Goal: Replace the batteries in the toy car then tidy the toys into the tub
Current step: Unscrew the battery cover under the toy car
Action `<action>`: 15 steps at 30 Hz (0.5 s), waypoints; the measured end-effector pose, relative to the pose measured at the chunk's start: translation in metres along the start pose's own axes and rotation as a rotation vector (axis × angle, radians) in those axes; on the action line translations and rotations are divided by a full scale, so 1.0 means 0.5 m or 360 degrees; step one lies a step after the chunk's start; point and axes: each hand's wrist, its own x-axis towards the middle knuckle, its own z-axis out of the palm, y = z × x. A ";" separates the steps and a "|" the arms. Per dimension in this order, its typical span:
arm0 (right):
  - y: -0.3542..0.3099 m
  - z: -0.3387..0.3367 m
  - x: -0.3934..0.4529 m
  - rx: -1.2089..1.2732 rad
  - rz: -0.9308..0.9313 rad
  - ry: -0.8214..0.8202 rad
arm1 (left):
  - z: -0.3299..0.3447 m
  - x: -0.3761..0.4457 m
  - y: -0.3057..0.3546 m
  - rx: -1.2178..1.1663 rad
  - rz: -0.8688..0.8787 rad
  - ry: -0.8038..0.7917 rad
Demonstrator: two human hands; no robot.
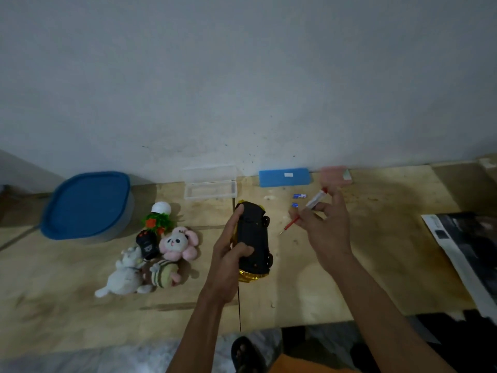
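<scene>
My left hand (228,261) grips the upturned toy car (252,238), fingers curled around it. Right of the car, my right hand (326,227) pinches a red screwdriver (291,224) and a battery (315,199).

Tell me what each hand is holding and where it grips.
The left hand grips the upturned toy car round its left side. The right hand pinches the red screwdriver near mid-shaft, with a white cylinder, possibly a battery.
</scene>
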 end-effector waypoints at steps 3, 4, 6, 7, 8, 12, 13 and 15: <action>-0.031 0.024 -0.025 -0.0003 -0.0150 -0.0044 | -0.018 -0.014 -0.001 -0.0080 -0.0053 -0.0028; -0.039 0.032 -0.032 -0.0017 -0.0194 -0.0060 | -0.019 -0.018 -0.002 -0.0087 -0.0070 -0.0056; -0.048 0.044 -0.044 -0.0058 -0.0252 -0.0078 | -0.016 -0.026 -0.001 -0.0062 -0.0104 -0.0105; -0.051 0.047 -0.048 -0.0074 -0.0274 -0.0083 | -0.012 -0.029 0.000 -0.0049 -0.0116 -0.0136; -0.053 0.048 -0.049 -0.0084 -0.0289 -0.0082 | -0.009 -0.030 0.001 -0.0029 -0.0122 -0.0174; -0.065 0.035 -0.037 -0.0121 -0.0323 -0.0079 | 0.011 -0.025 0.012 0.0087 -0.0124 -0.0254; -0.068 0.029 -0.032 -0.0131 -0.0329 -0.0081 | 0.016 -0.022 0.016 0.0115 -0.0104 -0.0272; -0.076 0.012 -0.022 -0.0139 -0.0357 -0.0093 | 0.030 -0.014 0.023 0.0184 -0.0062 -0.0283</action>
